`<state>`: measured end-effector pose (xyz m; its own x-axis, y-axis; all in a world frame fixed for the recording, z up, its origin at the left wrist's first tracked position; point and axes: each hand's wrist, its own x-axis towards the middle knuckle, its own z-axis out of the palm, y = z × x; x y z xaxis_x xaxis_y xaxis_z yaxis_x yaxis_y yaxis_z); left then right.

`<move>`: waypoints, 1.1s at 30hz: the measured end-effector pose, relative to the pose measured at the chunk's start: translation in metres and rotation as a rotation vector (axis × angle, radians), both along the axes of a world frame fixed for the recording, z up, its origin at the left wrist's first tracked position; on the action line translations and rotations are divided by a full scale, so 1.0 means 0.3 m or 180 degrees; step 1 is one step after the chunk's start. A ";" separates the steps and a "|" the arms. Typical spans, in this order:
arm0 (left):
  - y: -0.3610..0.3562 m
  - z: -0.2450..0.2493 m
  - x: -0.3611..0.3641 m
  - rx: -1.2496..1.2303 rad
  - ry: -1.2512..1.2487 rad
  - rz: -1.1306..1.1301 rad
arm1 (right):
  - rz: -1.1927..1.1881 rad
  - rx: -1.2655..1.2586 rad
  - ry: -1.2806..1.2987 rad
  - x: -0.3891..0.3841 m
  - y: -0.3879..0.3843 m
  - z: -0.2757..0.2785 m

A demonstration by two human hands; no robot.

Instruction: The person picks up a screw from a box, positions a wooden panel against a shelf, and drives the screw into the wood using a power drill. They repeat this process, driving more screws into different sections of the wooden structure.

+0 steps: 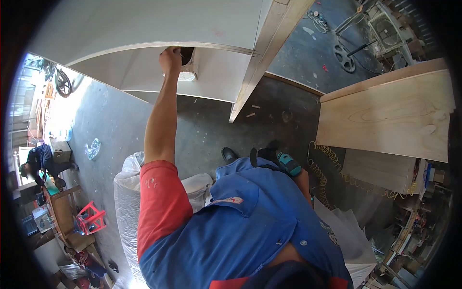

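Note:
My left hand (171, 60) reaches up and forward to a white cabinet panel (159, 24), just below its curved lower edge. Its fingers are pinched together beside a small box with a dark opening (188, 55), and what they hold is too small to make out. Low at my right side, my right hand (303, 180) is wrapped round a teal cordless drill (288, 164). The drill's front end and most of my right fingers are hidden from view.
A wooden board (385, 115) stands at the right, with a coiled yellow air hose (332, 156) below it. Plastic-wrapped material (127, 192) lies by my left side. A red stool (90, 217) and a seated person (45, 164) are farther left.

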<state>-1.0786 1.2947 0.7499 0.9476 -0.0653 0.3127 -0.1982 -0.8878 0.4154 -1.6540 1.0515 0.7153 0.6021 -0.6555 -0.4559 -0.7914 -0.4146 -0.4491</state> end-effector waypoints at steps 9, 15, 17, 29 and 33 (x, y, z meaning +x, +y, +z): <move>-0.005 0.127 -0.996 -0.3745 0.3154 -0.2546 | -0.0148 0.0158 -0.0602 -0.004 -0.007 -0.010; 0.068 0.167 -1.208 -0.2626 0.3325 -0.3627 | -0.0400 0.0534 -0.1094 0.071 0.014 0.072; 0.097 0.160 -1.195 -0.2743 0.3672 -0.3546 | -0.0206 0.0415 -0.1238 0.095 0.007 0.058; 0.009 0.099 -1.061 -0.4162 0.3160 -0.0872 | 0.1089 0.0288 -0.2616 0.168 -0.111 0.027; -0.126 0.050 -1.056 -0.4969 0.2855 -0.0391 | 0.1873 0.0585 -0.2398 0.258 -0.139 0.175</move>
